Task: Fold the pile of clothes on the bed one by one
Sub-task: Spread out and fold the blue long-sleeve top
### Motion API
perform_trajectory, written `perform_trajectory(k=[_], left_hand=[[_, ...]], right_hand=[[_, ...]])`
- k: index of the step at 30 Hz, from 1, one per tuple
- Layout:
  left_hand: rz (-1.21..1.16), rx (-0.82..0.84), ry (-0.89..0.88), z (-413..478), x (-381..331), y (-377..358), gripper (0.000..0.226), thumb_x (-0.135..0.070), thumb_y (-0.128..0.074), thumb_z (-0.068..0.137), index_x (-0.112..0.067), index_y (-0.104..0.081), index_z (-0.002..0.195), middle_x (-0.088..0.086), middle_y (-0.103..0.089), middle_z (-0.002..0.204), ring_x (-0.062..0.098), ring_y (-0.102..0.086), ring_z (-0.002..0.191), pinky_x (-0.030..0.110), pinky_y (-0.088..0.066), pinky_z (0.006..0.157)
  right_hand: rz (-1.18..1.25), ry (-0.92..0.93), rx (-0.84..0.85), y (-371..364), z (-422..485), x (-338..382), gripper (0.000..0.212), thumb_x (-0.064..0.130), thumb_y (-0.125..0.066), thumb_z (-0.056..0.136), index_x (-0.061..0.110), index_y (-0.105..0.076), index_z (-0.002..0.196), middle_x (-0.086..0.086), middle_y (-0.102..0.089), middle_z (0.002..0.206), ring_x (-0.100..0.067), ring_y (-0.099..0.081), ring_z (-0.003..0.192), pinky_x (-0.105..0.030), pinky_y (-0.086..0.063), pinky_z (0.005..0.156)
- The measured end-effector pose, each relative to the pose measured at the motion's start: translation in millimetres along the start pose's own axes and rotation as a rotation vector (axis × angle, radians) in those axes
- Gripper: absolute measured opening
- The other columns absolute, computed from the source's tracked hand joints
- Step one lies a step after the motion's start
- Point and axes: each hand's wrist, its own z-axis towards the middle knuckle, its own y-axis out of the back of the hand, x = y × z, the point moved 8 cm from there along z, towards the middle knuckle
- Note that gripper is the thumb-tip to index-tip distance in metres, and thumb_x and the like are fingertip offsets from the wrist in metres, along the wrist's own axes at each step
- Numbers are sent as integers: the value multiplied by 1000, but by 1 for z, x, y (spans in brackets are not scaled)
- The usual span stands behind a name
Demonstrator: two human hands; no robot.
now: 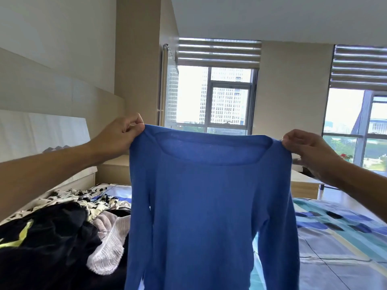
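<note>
While the pile of clothes (62, 233) lies heaped at the left, the left hand (121, 132) pinches one shoulder of the blue top (209, 206), which hangs in the air with its sleeves dangling, and the right hand (303, 147) pinches the other. Keeping the shoulders level while lowering it flat onto the bed (335, 237) should limit creases.

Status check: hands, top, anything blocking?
Both up: left hand, right hand pinching blue top by shoulders. Unfolded pile on bed, left side. Nothing in the way.
</note>
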Motion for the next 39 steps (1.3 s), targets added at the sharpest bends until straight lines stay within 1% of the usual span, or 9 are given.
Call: perform_trajectory(k=[4, 10, 16, 21, 25, 28, 31, 34, 39], left_hand=[[90, -106, -41, 6, -8, 5, 29, -23, -39, 108, -8, -51, 87, 20, -52, 76, 16, -42, 67, 31, -33, 62], [252, 11, -177, 11, -19, 9, 28, -29, -49, 104, -22, -50, 76, -5, -49, 58, 9, -39, 55, 21, -34, 56], [476, 258, -296, 5, -20, 8, 38, -20, -70, 93, -17, -48, 62, -3, -49, 56, 10, -44, 53, 24, -35, 56], [412, 33, -143, 35, -31, 31, 27, -1, -55, 96, -7, -57, 70, 6, -55, 64, 19, -48, 61, 31, -34, 59], [187, -135, -2, 64, -47, 62, 25, -6, -47, 101, -4, -66, 85, 18, -62, 80, 20, -51, 71, 33, -38, 66], [299, -255, -111, 83, -81, 94, 22, -8, -48, 101, 1, -60, 86, 22, -60, 77, 28, -54, 70, 36, -38, 65], [357, -295, -266, 86, -115, 116, 14, -16, -49, 103, -10, -51, 91, -1, -56, 69, 11, -52, 64, 25, -38, 58], [364, -224, -364, 83, -131, 124, 18, -14, -50, 103, -17, -49, 86, -7, -54, 68, 2, -52, 62, 15, -36, 57], [278, 18, -223, 66, -109, 107, 23, -21, -51, 104, -20, -60, 82, -10, -61, 71, 2, -53, 64, 27, -39, 63]], right_hand=[[-204, 63, -72, 1, -1, 7, 25, 26, -49, 105, 23, -57, 82, -9, -57, 72, -21, -44, 69, -33, -35, 63], [-373, 161, 56, -5, -5, 20, 20, 39, -51, 102, 27, -58, 88, -26, -63, 77, -19, -48, 64, -33, -36, 62], [-551, 225, 243, 1, -12, 37, 24, 38, -68, 86, 23, -67, 68, -1, -63, 64, -4, -54, 58, -26, -42, 57], [-592, 258, -5, 28, 10, 67, 32, 19, -57, 100, 3, -56, 73, -8, -52, 64, -19, -45, 62, -34, -32, 60], [-600, 282, -89, 44, 24, 100, 32, 23, -55, 102, 16, -56, 70, 1, -55, 64, -18, -49, 62, -31, -33, 57], [-676, 370, -139, 62, 32, 138, 34, 27, -57, 100, 20, -54, 67, 5, -54, 60, -14, -49, 61, -32, -35, 57], [-687, 446, -145, 78, 35, 169, 33, 30, -55, 100, 31, -54, 67, 12, -56, 59, -4, -48, 55, -32, -35, 56], [-583, 481, -103, 89, 32, 186, 33, 29, -54, 102, 30, -58, 69, 15, -53, 56, 2, -45, 50, -18, -35, 51], [-472, 377, 20, 84, 18, 170, 39, 45, -55, 95, 10, -64, 83, -9, -63, 71, -11, -55, 62, -27, -41, 58]])
